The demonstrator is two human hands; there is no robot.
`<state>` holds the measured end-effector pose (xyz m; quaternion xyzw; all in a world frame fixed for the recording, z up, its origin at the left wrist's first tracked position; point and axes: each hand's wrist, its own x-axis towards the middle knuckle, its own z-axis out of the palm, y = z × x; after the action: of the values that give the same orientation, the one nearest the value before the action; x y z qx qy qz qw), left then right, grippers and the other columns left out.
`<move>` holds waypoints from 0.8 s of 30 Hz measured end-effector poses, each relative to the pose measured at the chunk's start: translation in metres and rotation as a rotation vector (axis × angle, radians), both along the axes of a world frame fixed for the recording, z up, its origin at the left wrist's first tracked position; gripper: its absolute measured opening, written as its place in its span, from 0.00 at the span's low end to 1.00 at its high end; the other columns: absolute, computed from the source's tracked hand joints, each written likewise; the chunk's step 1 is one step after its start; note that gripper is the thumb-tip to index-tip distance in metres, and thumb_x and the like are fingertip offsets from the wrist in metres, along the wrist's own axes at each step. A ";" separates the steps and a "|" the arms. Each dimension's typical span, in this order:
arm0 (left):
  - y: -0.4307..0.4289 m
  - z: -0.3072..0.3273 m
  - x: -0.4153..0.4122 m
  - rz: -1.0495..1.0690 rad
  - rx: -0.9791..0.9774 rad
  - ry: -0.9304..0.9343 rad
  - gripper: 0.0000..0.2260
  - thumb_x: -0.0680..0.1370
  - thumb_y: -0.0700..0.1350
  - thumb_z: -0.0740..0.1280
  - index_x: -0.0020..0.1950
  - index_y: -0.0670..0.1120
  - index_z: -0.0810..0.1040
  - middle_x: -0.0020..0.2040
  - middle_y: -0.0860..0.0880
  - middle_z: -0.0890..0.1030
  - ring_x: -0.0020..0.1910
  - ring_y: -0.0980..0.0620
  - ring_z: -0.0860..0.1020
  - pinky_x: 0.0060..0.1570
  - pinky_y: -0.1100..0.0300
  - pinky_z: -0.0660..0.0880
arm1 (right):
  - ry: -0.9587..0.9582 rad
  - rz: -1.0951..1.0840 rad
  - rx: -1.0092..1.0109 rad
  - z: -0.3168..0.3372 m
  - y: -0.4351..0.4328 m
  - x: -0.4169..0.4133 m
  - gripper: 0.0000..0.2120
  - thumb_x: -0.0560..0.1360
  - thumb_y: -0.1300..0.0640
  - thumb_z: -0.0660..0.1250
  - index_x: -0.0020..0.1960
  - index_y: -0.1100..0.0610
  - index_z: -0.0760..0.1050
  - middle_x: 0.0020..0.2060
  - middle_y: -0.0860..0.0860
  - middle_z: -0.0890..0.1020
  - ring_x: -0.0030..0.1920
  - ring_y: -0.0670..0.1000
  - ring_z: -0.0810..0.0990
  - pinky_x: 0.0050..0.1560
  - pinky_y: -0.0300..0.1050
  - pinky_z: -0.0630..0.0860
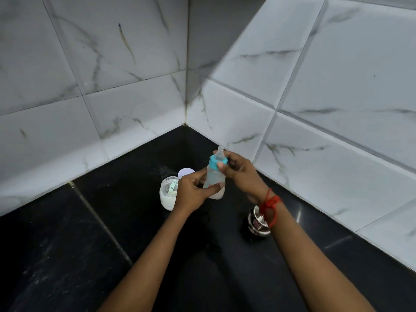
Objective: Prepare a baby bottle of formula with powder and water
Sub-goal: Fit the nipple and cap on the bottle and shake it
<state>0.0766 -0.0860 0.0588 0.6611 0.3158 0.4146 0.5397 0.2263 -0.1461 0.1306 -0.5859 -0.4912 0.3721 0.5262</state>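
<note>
Clear plastic baby bottle [213, 180]: left hand [191, 193] grips body, right hand [242, 172] pinches teal screw collar [213, 164]; hold body still, twist collar squarely.

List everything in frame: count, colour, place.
baby bottle: 1, clear with teal collar, held above the counter
powder jar: 1, clear with white powder, open, on the counter left of the bottle
scoop: 1, pale green, inside the powder jar
lid: 1, white, on the counter behind the jar
steel pot: 1, silver, on the counter below the right wrist
counter: 1, black
wall tiles: many, white with grey veins, corner behind
red thread: 1, red, around the right wrist
left hand: 1, grips the bottle's lower body
right hand: 1, grips the teal collar
</note>
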 end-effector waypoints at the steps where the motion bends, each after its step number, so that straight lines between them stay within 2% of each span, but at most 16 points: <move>1: 0.001 0.003 -0.002 -0.058 -0.028 -0.013 0.18 0.71 0.44 0.81 0.60 0.53 0.85 0.51 0.56 0.89 0.53 0.52 0.87 0.56 0.53 0.84 | 0.016 0.108 -0.021 0.005 -0.001 0.006 0.17 0.80 0.61 0.66 0.69 0.61 0.74 0.64 0.53 0.81 0.65 0.55 0.79 0.67 0.52 0.76; 3: 0.001 0.009 -0.005 -0.186 -0.088 -0.054 0.19 0.75 0.35 0.78 0.60 0.53 0.83 0.53 0.57 0.88 0.55 0.54 0.86 0.57 0.58 0.82 | -0.027 0.274 -0.049 0.016 -0.001 0.013 0.19 0.81 0.62 0.64 0.72 0.60 0.71 0.69 0.52 0.78 0.69 0.53 0.76 0.69 0.51 0.74; 4: 0.002 0.011 -0.005 -0.235 -0.131 -0.083 0.18 0.76 0.34 0.76 0.62 0.51 0.83 0.55 0.54 0.88 0.58 0.53 0.86 0.59 0.58 0.81 | -0.049 0.336 -0.058 0.022 0.000 0.015 0.20 0.81 0.61 0.64 0.73 0.59 0.69 0.70 0.52 0.76 0.70 0.53 0.75 0.69 0.51 0.73; 6: 0.003 0.008 -0.006 -0.305 -0.184 -0.145 0.19 0.77 0.35 0.75 0.67 0.43 0.81 0.62 0.46 0.86 0.64 0.46 0.83 0.65 0.52 0.79 | -0.075 0.413 -0.074 0.031 0.004 0.018 0.22 0.81 0.57 0.64 0.74 0.59 0.68 0.70 0.53 0.76 0.70 0.56 0.74 0.70 0.56 0.72; 8: 0.000 0.010 -0.006 -0.347 -0.217 -0.177 0.20 0.78 0.37 0.74 0.70 0.39 0.78 0.64 0.42 0.84 0.67 0.43 0.81 0.68 0.50 0.78 | -0.064 0.446 -0.088 0.035 0.007 0.019 0.24 0.79 0.52 0.65 0.72 0.60 0.70 0.68 0.55 0.77 0.68 0.58 0.76 0.69 0.60 0.72; 10: -0.007 0.012 -0.004 -0.316 -0.222 -0.192 0.18 0.79 0.39 0.73 0.68 0.40 0.79 0.63 0.44 0.85 0.65 0.45 0.82 0.67 0.53 0.78 | 0.007 0.404 -0.078 0.033 0.007 0.016 0.24 0.77 0.47 0.66 0.69 0.59 0.73 0.63 0.56 0.80 0.64 0.57 0.78 0.67 0.57 0.74; 13: -0.018 0.019 0.004 -0.186 -0.185 -0.207 0.13 0.79 0.44 0.72 0.63 0.44 0.82 0.55 0.50 0.88 0.57 0.52 0.85 0.59 0.59 0.80 | 0.179 0.266 -0.023 0.025 0.006 0.008 0.23 0.76 0.44 0.68 0.65 0.58 0.76 0.57 0.57 0.82 0.59 0.56 0.79 0.64 0.55 0.75; 15: -0.025 0.020 0.009 -0.137 -0.163 -0.210 0.12 0.78 0.48 0.72 0.60 0.48 0.83 0.51 0.53 0.88 0.53 0.56 0.84 0.55 0.62 0.79 | 0.269 0.188 -0.001 0.018 0.005 0.003 0.20 0.76 0.47 0.68 0.63 0.58 0.77 0.55 0.57 0.82 0.58 0.55 0.79 0.62 0.53 0.75; 18: -0.032 0.019 0.015 -0.097 -0.148 -0.225 0.10 0.79 0.44 0.71 0.60 0.49 0.83 0.52 0.54 0.88 0.54 0.56 0.85 0.54 0.63 0.79 | 0.344 0.100 0.016 0.014 0.003 -0.005 0.15 0.78 0.52 0.66 0.61 0.58 0.78 0.51 0.55 0.83 0.52 0.53 0.80 0.57 0.49 0.77; 21: -0.033 0.014 0.021 -0.056 -0.115 -0.230 0.12 0.79 0.46 0.71 0.63 0.48 0.82 0.56 0.50 0.88 0.57 0.52 0.85 0.56 0.60 0.80 | 0.289 -0.002 0.015 0.013 0.002 -0.013 0.14 0.79 0.53 0.66 0.61 0.59 0.77 0.51 0.57 0.83 0.51 0.53 0.81 0.57 0.50 0.78; 24: -0.031 0.016 0.021 -0.059 -0.080 -0.207 0.18 0.78 0.51 0.72 0.67 0.49 0.80 0.59 0.50 0.86 0.61 0.51 0.84 0.59 0.58 0.80 | 0.109 -0.131 0.049 0.012 0.003 -0.016 0.12 0.81 0.54 0.66 0.62 0.58 0.77 0.55 0.60 0.83 0.56 0.54 0.83 0.63 0.53 0.79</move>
<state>0.0976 -0.1171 0.0749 0.6017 0.2553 0.4516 0.6074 0.2098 -0.1431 0.1422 -0.5827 -0.4313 0.3561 0.5896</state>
